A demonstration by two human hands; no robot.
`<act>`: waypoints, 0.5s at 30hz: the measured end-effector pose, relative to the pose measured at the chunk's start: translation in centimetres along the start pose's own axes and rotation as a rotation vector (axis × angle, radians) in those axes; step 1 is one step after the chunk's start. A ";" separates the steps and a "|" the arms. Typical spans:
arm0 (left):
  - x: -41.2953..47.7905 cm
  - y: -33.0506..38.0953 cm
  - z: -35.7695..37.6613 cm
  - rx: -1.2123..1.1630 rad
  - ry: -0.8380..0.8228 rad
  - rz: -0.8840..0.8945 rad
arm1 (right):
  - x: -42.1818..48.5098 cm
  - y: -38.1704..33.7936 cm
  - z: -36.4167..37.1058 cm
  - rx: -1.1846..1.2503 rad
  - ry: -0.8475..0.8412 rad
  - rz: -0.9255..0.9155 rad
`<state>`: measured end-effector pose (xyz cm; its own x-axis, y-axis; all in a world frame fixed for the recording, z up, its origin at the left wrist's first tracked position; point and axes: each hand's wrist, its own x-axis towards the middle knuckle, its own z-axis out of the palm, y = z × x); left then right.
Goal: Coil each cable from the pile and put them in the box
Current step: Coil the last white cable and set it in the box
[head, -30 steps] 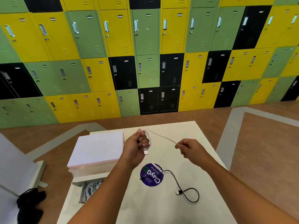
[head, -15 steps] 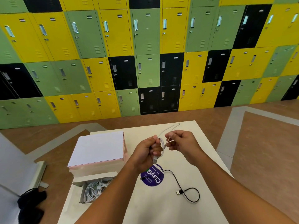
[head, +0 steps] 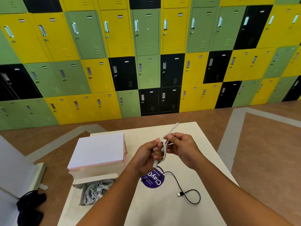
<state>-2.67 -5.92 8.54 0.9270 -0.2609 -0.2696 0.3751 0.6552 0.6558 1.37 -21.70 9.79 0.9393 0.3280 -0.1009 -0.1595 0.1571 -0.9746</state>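
At the left edge of the bench (head: 162,212), the open box (head: 96,178) holds a tangle of coiled cables (head: 97,190). Over the middle of the bench, the left hand (head: 146,158) has its grip curled tight around the loops of a white cable (head: 165,150), fist upright, with the USB plug (head: 154,165) hanging just below. Close beside it, the right hand (head: 181,148) pinches the same cable between thumb and forefinger, a loose strand poking up beyond. A black cable (head: 187,192) lies on the bench further right, near a purple sticker (head: 153,181).

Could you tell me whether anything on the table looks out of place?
Nothing damaged or spilled. A thin black USB cable lies loose and uncoiled on the white table, one end on the round purple sticker.
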 end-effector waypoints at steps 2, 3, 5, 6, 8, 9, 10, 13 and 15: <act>0.0 -0.1 -0.1 0.060 0.026 0.038 | -0.1 -0.1 0.2 0.010 -0.015 0.009; 0.0 -0.1 -0.1 0.099 0.042 0.062 | -0.1 -0.1 0.2 -0.011 -0.010 0.008; 0.1 -0.2 0.0 0.163 0.090 0.116 | -0.2 -0.2 0.4 -0.075 0.009 0.008; 0.1 -0.2 0.1 0.195 0.112 0.145 | -0.2 -0.2 0.5 -0.095 0.014 0.016; 0.2 -0.2 0.3 0.291 0.129 0.207 | -0.5 0.0 0.9 -0.084 -0.018 0.037; 0.2 -0.3 0.4 0.346 0.129 0.233 | -0.6 0.1 1.1 -0.076 -0.054 0.047; 0.2 -0.4 0.5 0.391 0.132 0.254 | -0.7 0.3 1.2 -0.097 -0.089 0.048; 0.4 -0.7 0.2 0.480 0.176 0.294 | -0.5 1.1 1.3 -0.255 -0.139 0.021; 0.5 -0.9 0.0 0.544 0.211 0.320 | -0.4 1.2 0.9 -0.309 -0.125 0.005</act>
<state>-2.51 -6.65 7.76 0.9928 0.0681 -0.0983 0.0819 0.2115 0.9739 0.53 -20.84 8.82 0.8912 0.4428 -0.0987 -0.0459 -0.1286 -0.9906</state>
